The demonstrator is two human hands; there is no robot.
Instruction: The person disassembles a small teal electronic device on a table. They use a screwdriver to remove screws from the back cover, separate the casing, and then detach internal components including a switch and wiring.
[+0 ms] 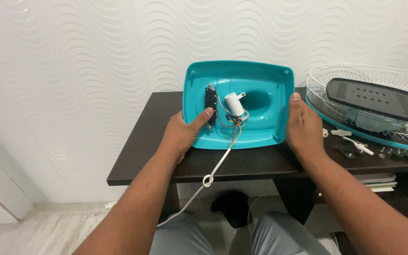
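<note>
A teal plastic fan base (260, 80) stands tilted up on the dark table (142, 141), its hollow underside facing me. Inside it sit a black switch block (210, 98), a white cylindrical part (233, 102) and red and yellow wires (234, 130). My left hand (182, 134) grips the base's left edge, thumb pressed inside beside the switch block. My right hand (302, 125) holds the right edge. A white power cord (213, 172) runs out of the base, knotted at the table's front edge, and drops toward the floor.
On the table's right lie white wire fan grilles (322, 80) with a black plate (378, 97) resting on top, plus a white screwdriver-like tool (357, 145) and several small screws (393, 152). A patterned white wall rises behind. My knees are below the table.
</note>
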